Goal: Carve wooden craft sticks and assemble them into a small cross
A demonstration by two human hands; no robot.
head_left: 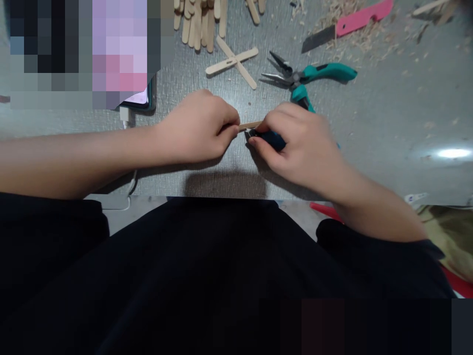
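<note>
My left hand (205, 128) is closed in a pinch on one end of a wooden craft stick (250, 125), which is turned nearly edge-on. My right hand (303, 143) is wrapped around the dark blue handle of a craft knife (271, 139). The knife's small blade is at the stick's lower edge, between the two hands; whether it cuts into the wood cannot be made out. Just beyond the hands, two craft sticks joined in a cross (244, 70) lie on the grey table (177, 180).
Long-nose pliers (325, 72) with teal handles lie spread beyond my right hand. A pink-handled knife (364, 18) rests among wood shavings (343, 47). More craft sticks (198, 24) are piled at the back. A phone (150, 98) with a white cable (126, 116) sits at the left.
</note>
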